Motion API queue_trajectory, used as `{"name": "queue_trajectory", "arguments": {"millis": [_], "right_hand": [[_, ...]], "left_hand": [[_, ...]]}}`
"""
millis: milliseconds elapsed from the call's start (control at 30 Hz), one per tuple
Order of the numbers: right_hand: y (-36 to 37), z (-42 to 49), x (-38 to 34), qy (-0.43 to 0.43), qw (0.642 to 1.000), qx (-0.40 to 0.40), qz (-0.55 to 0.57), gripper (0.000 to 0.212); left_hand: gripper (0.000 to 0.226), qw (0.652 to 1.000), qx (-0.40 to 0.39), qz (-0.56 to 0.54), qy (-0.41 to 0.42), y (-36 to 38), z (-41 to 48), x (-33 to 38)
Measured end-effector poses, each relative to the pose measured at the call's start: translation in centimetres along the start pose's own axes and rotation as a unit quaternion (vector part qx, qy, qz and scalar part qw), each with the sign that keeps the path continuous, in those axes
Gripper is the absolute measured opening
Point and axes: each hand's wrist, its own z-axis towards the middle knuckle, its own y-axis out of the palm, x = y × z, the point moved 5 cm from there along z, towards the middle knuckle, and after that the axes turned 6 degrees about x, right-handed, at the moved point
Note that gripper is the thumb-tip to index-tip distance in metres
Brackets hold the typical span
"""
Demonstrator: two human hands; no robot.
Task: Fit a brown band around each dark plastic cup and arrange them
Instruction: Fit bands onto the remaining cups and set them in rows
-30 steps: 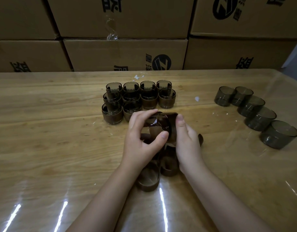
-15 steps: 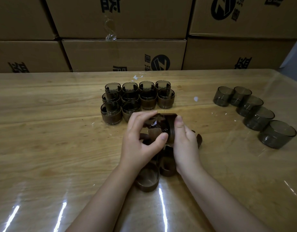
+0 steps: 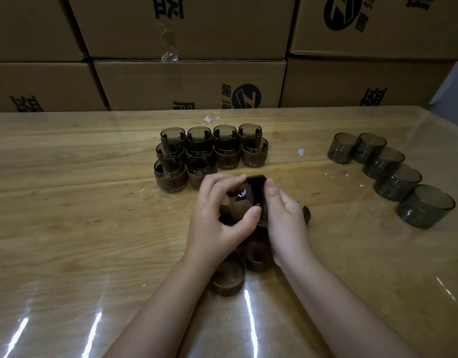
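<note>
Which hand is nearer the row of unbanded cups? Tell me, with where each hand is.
Right. The right hand lies left of the unbanded cups, apart from them; the left hand lies farther left, beyond the held cup.

Ten banded cups (image 3: 170,177), five bare cups (image 3: 397,182) (loose bands (image 3: 229,279) partly hidden)

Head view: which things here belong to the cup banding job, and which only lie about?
Belong to the job: dark plastic cup and its brown band, gripped by left hand and right hand; ten banded dark cups in a block; five bare dark cups in a row; loose brown bands under the wrists.
Lying about: stacked cardboard boxes; small white scraps.
</note>
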Motion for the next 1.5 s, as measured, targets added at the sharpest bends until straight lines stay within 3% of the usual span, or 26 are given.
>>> {"name": "queue_trajectory", "arguments": {"millis": [100, 167, 300, 433, 567, 867, 1167, 1300, 1500], "right_hand": [[-0.1, 0.3, -0.5, -0.013, 1.0, -0.014, -0.002, 0.034], [0.0, 0.4, -0.4, 0.003, 0.999, -0.039, 0.016, 0.034], [0.3, 0.4, -0.4, 0.029, 0.996, -0.079, 0.012, 0.043], [0.7, 0.3, -0.3, 0.045, 0.992, -0.116, -0.007, 0.071], [0.6, 0.6, -0.4, 0.043, 0.994, -0.102, 0.005, 0.057], [0.3, 1.0, 0.1, 0.084, 0.987, -0.09, 0.102, 0.06], [0.3, 1.0, 0.1, 0.089, 0.979, -0.098, 0.157, 0.042], [0.5, 0.9, 0.3, 0.092, 0.98, -0.087, 0.153, 0.02], [0.5, 0.5, 0.2, 0.104, 0.98, -0.083, 0.149, 0.045]], "left_hand": [[0.047, 0.999, -0.015, -0.02, -0.04, 0.1, 0.2, -0.2], [0.057, 0.989, -0.02, -0.07, -0.128, 0.1, 0.3, -0.8], [0.067, 0.928, 0.009, -0.227, -0.295, 0.2, 0.3, -2.4], [0.069, 0.88, 0.008, -0.31, -0.359, 0.8, 0.1, -3.1], [0.063, 0.84, 0.009, -0.36, -0.405, 1.1, -0.1, -3.2], [0.058, 0.817, -0.059, -0.392, -0.419, 1.9, -0.4, -3.2], [0.059, 0.794, -0.055, -0.439, -0.417, 1.8, -0.2, -3.1], [0.05, 0.776, -0.048, -0.466, -0.423, 1.6, -0.2, -3.2], [0.05, 0.791, -0.056, -0.439, -0.422, 1.6, -0.1, -3.3]]}}
